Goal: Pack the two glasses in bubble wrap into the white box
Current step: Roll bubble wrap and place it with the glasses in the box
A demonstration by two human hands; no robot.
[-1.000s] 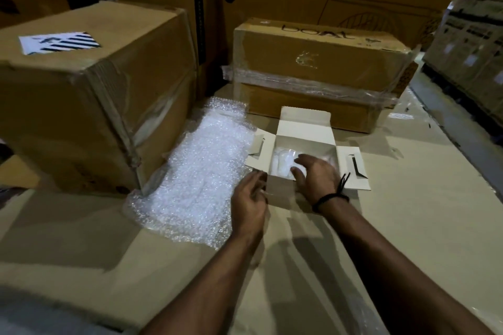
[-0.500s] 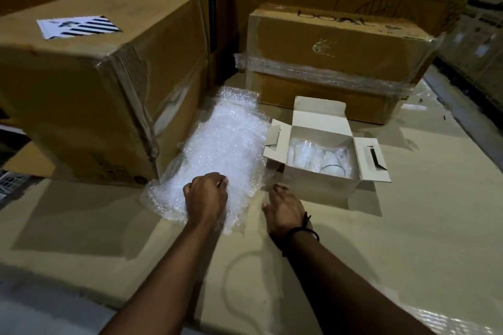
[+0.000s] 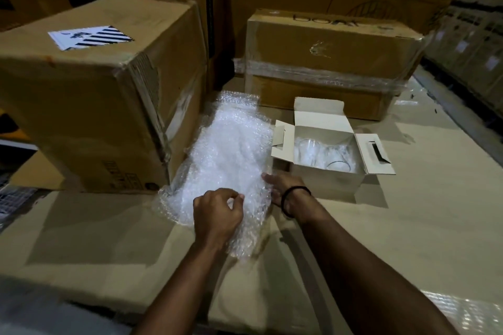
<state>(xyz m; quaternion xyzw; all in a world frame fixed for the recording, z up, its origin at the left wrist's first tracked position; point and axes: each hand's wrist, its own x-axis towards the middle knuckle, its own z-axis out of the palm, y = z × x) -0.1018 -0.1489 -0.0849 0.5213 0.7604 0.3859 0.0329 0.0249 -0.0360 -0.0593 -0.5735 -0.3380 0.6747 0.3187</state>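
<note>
An open white box stands on the cardboard surface right of centre, its flaps spread. Two clear glasses sit inside it, unwrapped. A sheet of bubble wrap lies to the box's left. My left hand rests on the sheet's near end and pinches it between thumb and fingers. My right hand, with a black band on the wrist, touches the sheet's right edge with straight fingers, just in front of the box.
A big brown carton stands at the left, against the bubble wrap. Another taped carton sits behind the white box. Taller cartons form a wall at the back. Stacked goods line the right edge.
Both hands left the white box and moved left to the bubble wrap. My left hand now pinches the sheet, and its near end has been drawn toward me.
</note>
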